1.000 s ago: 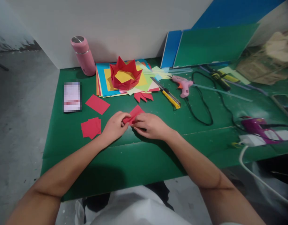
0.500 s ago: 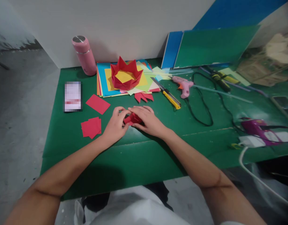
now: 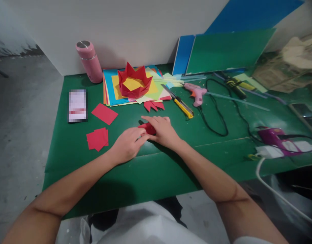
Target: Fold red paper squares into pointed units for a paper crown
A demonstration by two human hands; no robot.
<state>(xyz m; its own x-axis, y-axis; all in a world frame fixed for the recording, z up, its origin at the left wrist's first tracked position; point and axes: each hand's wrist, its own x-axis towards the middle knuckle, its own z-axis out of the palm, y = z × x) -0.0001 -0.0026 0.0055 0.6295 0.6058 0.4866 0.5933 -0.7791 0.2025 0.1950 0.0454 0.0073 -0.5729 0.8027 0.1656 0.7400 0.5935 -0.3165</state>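
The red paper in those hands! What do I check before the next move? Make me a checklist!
1. Left hand and right hand both on the red paper: ok.
2. Folds lined up neatly: cannot tell, fingers cover them.
3. Yellow cutter apart from both hands: ok.
4. Pink glue gun cool: cannot tell by looking.
5. Spiky red ring away from the hands: ok, it sits on coloured sheets.

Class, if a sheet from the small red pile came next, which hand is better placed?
Probably the left hand: it is nearer the pile. The right hand is farther off; both touch the red paper.
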